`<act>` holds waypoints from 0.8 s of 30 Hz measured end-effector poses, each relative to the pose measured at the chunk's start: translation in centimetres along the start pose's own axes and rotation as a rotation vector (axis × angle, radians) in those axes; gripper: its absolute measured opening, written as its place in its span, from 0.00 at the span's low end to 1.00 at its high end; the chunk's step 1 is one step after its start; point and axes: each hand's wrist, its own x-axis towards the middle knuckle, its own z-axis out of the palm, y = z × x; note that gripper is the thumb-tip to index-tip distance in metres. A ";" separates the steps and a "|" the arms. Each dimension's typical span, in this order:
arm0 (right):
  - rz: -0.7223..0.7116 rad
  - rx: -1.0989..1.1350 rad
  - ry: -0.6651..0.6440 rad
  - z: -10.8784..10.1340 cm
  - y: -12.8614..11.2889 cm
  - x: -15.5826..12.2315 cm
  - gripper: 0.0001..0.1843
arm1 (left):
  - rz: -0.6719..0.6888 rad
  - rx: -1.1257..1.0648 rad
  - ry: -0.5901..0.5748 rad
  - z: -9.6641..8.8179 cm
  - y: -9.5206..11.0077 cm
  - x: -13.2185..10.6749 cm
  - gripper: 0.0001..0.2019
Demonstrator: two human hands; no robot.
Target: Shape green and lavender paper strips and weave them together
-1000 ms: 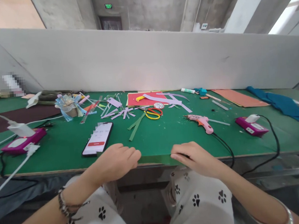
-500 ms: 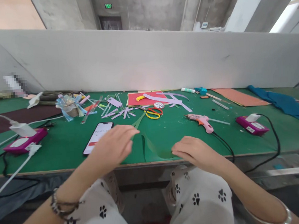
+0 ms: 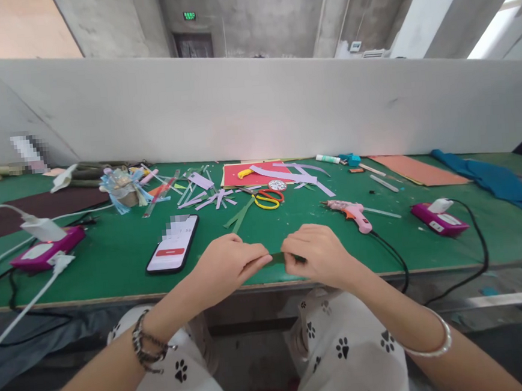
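Note:
Close together above the table's front edge, my left hand (image 3: 232,264) and my right hand (image 3: 317,254) pinch a green paper strip (image 3: 275,258) between them. Only a short middle piece of it shows; the fingers cover the rest. Beyond my left hand, other green strips (image 3: 239,215) lie on the table beside the scissors (image 3: 267,200), which have red and yellow handles. A phone (image 3: 173,244) rests to the left of my left hand. The pink glue gun (image 3: 351,212) lies to the right, past my right hand.
Purple paper strips (image 3: 218,199) and a red sheet (image 3: 230,175) lie at the back of the green table. Purple power strips stand at the left (image 3: 50,248) and right (image 3: 439,219), with trailing cords. Orange sheets (image 3: 417,168) and blue material (image 3: 490,180) lie at the far right.
My left hand has moved right, off the phone, and now grips the green strip. My right hand has risen slightly, and both hands are closer together. The strip's loose loop no longer shows.

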 end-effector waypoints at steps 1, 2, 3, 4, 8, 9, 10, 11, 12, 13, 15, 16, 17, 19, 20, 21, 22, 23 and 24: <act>0.003 -0.021 0.001 -0.1 0.3 -0.2 0.11 | -0.006 -0.001 0.008 -0.1 -0.2 -0.3 0.21; 0.005 -0.049 0.001 -0.2 0.6 -0.5 0.11 | -0.010 0.000 0.012 -0.2 -0.4 -0.5 0.21; 0.007 -0.079 0.000 -0.3 0.9 -0.9 0.12 | -0.014 0.005 0.014 -0.4 -0.7 -0.8 0.21; 0.011 -0.111 0.000 -0.5 1.3 -1.3 0.12 | -0.017 0.013 0.016 -0.5 -0.9 -1.1 0.21; 0.060 -0.208 -0.029 -1.3 3.4 -3.5 0.12 | -0.025 0.072 0.037 -1.3 -1.8 -1.7 0.22; 0.087 -0.225 -0.039 -1.5 4.1 -4.1 0.12 | -0.032 0.099 0.045 -1.5 -2.0 -1.7 0.22; 0.124 -0.245 -0.048 -1.7 4.7 -4.6 0.12 | -0.041 0.126 0.049 -1.6 -2.1 -1.6 0.22; 0.174 -0.264 -0.055 -1.8 5.2 -5.1 0.12 | -0.050 0.152 0.043 -1.7 -2.2 -1.5 0.22; 0.227 -0.270 -0.045 -2.0 5.6 -5.3 0.12 | -0.055 0.173 0.028 -1.7 -2.2 -1.4 0.22; 0.284 -0.256 -0.031 -2.1 5.8 -5.4 0.12 | -0.051 0.182 0.004 -1.7 -2.2 -1.2 0.22; 0.371 -0.141 -0.014 -2.2 5.2 -4.8 0.11 | -0.012 0.165 -0.053 -1.4 -2.0 -0.7 0.22; 0.387 -0.051 -0.019 -2.2 4.5 -4.2 0.10 | 0.017 0.151 -0.070 -1.3 -1.8 -0.3 0.21; 0.378 0.034 -0.026 -2.0 3.7 -3.5 0.10 | 0.040 0.138 -0.074 -1.1 -1.6 0.0 0.21; 0.278 0.174 -0.187 -1.5 1.9 -1.9 0.08 | 0.064 0.140 -0.056 -0.7 -1.1 0.7 0.19; 0.214 0.226 -0.276 -1.2 1.2 -1.2 0.09 | 0.074 0.162 -0.041 -0.6 -1.0 0.9 0.19; 0.176 0.262 -0.328 -0.9 0.7 -0.7 0.12 | 0.090 0.198 -0.019 -0.4 -1.0 1.0 0.18; 0.169 0.290 -0.372 -0.7 0.3 -0.4 0.15 | 0.112 0.244 0.008 -0.3 -1.1 1.0 0.18; 0.178 0.312 -0.403 -0.4 0.2 -0.3 0.17 | 0.140 0.298 0.039 -0.1 -1.4 0.9 0.18; 0.203 0.328 -0.425 -0.3 0.2 -0.4 0.19 | 0.168 0.354 0.071 -0.1 -1.7 0.7 0.17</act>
